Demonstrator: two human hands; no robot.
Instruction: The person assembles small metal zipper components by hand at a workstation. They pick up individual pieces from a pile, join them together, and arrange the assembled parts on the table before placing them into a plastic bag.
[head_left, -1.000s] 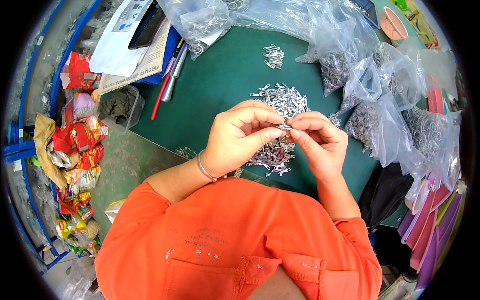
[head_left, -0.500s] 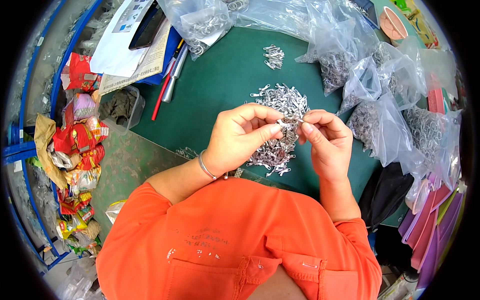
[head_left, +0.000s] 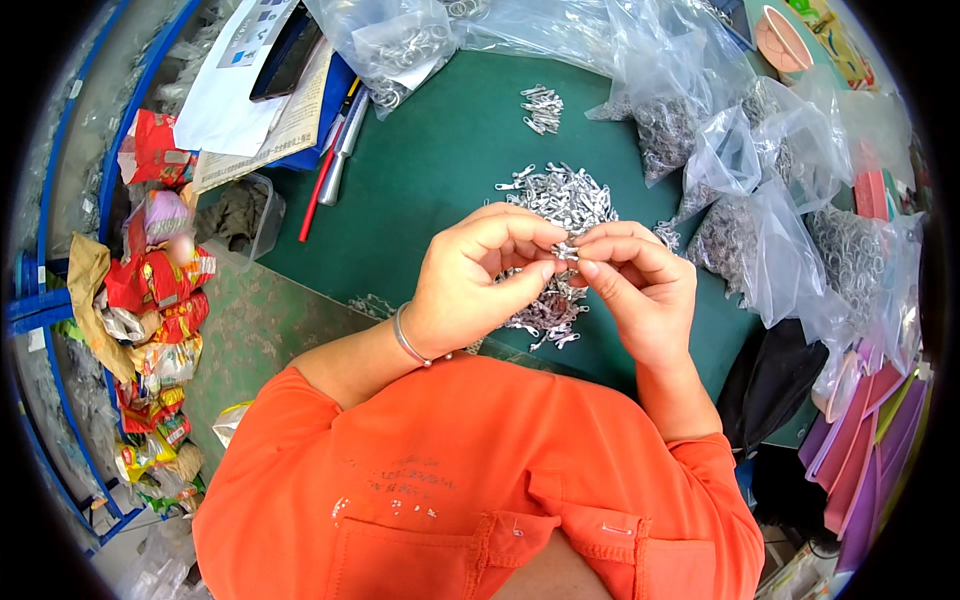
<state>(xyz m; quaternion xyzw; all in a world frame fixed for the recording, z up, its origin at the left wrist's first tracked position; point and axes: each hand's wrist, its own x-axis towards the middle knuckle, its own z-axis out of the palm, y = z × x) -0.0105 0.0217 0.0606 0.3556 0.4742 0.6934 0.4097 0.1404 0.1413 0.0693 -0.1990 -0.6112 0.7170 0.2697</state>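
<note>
Over a heap of small silver metal clasps [head_left: 570, 192], elongated with looped ends, my two hands meet fingertip to fingertip. My left hand [head_left: 478, 265] pinches a small silver metal clasp [head_left: 564, 251] between thumb and index finger. From the other side, my right hand [head_left: 640, 278] grips the same clasp with thumb and fingers. The fingertips cover much of it, so its exact shape is hard to see. Part of the heap lies hidden under the hands. Farther back on the green table [head_left: 430, 150] lies a smaller group of similar clasps [head_left: 542, 109].
Clear plastic bags of metal parts [head_left: 665, 135] crowd the right side, with another bag [head_left: 400, 50] at the back. A red pen [head_left: 318, 195], papers [head_left: 225, 110] and a phone [head_left: 288, 55] lie at left. A black pouch [head_left: 772, 380] sits near the right edge.
My right hand has shifted slightly left, and its fingers have closed in against the left fingertips around the clasp. A few silver pieces now show beside the right hand, near the bags.
</note>
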